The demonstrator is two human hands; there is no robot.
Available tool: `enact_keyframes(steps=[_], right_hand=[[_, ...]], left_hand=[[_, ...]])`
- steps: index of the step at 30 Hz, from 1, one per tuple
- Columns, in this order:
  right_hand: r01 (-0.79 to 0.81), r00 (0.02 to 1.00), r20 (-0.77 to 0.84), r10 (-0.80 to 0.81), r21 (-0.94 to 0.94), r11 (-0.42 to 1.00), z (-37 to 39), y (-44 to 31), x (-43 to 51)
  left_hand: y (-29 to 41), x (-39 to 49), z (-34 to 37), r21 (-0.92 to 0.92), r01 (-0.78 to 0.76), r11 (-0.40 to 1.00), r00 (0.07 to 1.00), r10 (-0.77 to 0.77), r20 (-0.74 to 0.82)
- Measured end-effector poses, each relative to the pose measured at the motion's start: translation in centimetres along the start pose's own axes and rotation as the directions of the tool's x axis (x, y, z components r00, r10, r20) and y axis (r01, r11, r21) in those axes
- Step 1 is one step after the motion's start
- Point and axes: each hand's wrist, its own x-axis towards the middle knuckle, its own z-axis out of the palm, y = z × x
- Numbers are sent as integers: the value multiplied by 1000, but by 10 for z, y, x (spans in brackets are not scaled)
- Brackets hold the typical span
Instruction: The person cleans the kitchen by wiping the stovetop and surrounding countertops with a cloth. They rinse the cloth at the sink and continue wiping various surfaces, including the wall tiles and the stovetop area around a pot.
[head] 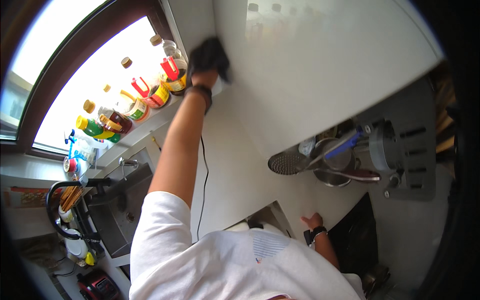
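Observation:
My left arm stretches up to the corner between the window sill and the glossy white wall panel (330,75). A dark cloth (209,54), blurred, is in my left hand (204,77) and hides most of the fingers. The cloth appears pressed against the panel by the corner, just right of a large plastic bottle (176,77) with a red handle. My right hand (313,221) rests on the white countertop (240,180), holding nothing, thumb apart. It is close to the black cooktop (356,232).
Several bottles, including a green bottle (95,128), line the window sill (150,120). A steel sink (120,213) with a faucet (128,163) lies at left. A black cord (204,176) crosses the counter. A skimmer (287,164) and other utensils hang from a grey rack (412,150) at right.

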Motion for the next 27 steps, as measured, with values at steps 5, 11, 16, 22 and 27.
enact_keyframes(steps=[5,11,16,22,27], right_hand=[[60,998,-20,-61,-32,998,1,3,4],[49,998,27,-49,-8,999,11,24,16],[50,997,54,-46,-72,996,12,26,19],[45,999,25,-42,-147,988,-4,1,4],[-22,999,33,26,-131,991,-8,-4,2]], left_hand=[[6,-80,61,-68,227,972,971,-220,99],[7,-178,89,-86,364,928,828,-280,486],[17,-199,95,-50,595,802,497,-318,808],[113,-240,29,-142,640,755,421,-190,887],[241,-308,-83,-349,592,726,301,202,932]])
